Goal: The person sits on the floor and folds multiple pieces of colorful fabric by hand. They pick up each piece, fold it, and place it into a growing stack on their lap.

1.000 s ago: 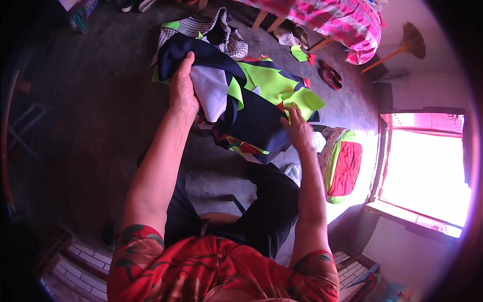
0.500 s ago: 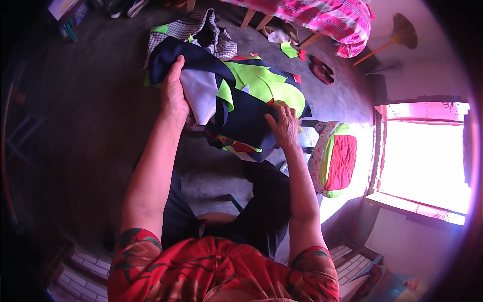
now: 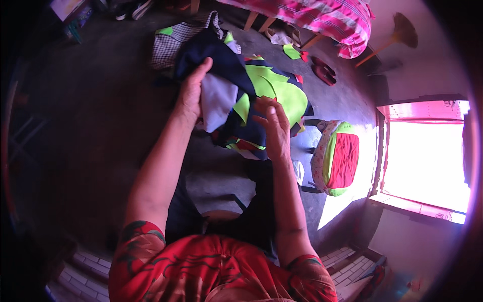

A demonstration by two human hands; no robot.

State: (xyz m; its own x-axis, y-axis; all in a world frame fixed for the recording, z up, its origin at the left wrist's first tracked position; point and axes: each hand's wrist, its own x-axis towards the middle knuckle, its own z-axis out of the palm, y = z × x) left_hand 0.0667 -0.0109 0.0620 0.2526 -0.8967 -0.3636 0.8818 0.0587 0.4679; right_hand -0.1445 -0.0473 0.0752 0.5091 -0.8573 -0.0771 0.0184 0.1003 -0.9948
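Observation:
My left hand (image 3: 192, 93) is closed on navy cloth (image 3: 201, 49), which folds over toward its far side. A pale lavender piece (image 3: 219, 95) hangs beside my fingers, part of the same bundle. Under and to the right lies a heap of fabric scraps, with bright green pieces (image 3: 282, 93) on top and navy and red ones among them. My right hand (image 3: 275, 126) is raised over the near right of the heap, its thumb and fingers apart and nothing visible in it. What the heap rests on is hidden.
Beyond the heap lies a checked cloth (image 3: 168, 50). To the right stands a padded seat (image 3: 343, 161) with a red and green top. A bed with pink plaid cover (image 3: 322, 20), red shoes (image 3: 323, 70), green scrap (image 3: 291, 51) and broom (image 3: 405, 31) are farther off.
My left hand has moved right with the navy and lavender cloth. My right hand has lifted off the heap and shifted left, turning thumb-up.

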